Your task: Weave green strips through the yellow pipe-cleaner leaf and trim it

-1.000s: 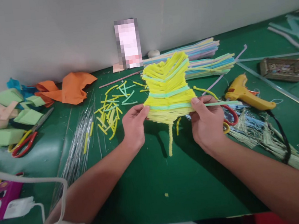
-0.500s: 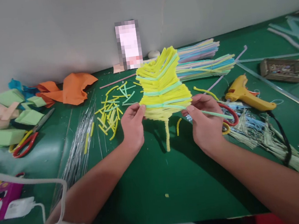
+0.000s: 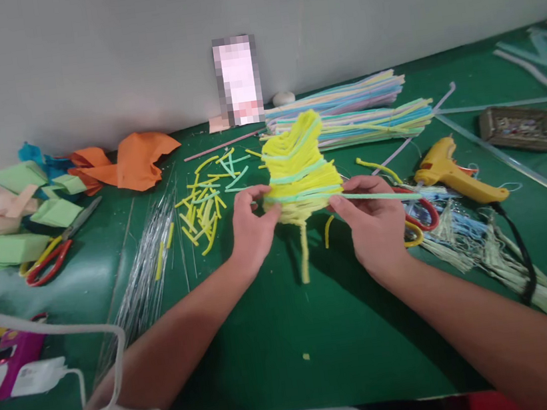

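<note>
A yellow leaf-shaped piece (image 3: 292, 155) made of fuzzy stems, with pale green bands across it and a short yellow stalk below, is held up over the table. Its left edge is pinched between the thumb and fingers of my left hand (image 3: 252, 228). My right hand (image 3: 377, 225) grips the lower right edge together with a pale green stem (image 3: 373, 196), whose free end sticks out to the right past the fingers. Red and yellow scissor handles (image 3: 428, 213) lie just beyond my right hand.
Cut yellow and green bits (image 3: 201, 211) and thin wires (image 3: 148, 268) lie left of centre. Bundled stems (image 3: 373, 123) are at the back. A yellow glue gun (image 3: 455, 171) and small box (image 3: 520, 127) sit right; scissors (image 3: 52, 261), paper and a purple device (image 3: 9, 361) sit left.
The yellow piece has tipped and looks shorter, its top now lower. My left hand has moved slightly right along its edge. The pale green stem's free end has swung up to nearly level.
</note>
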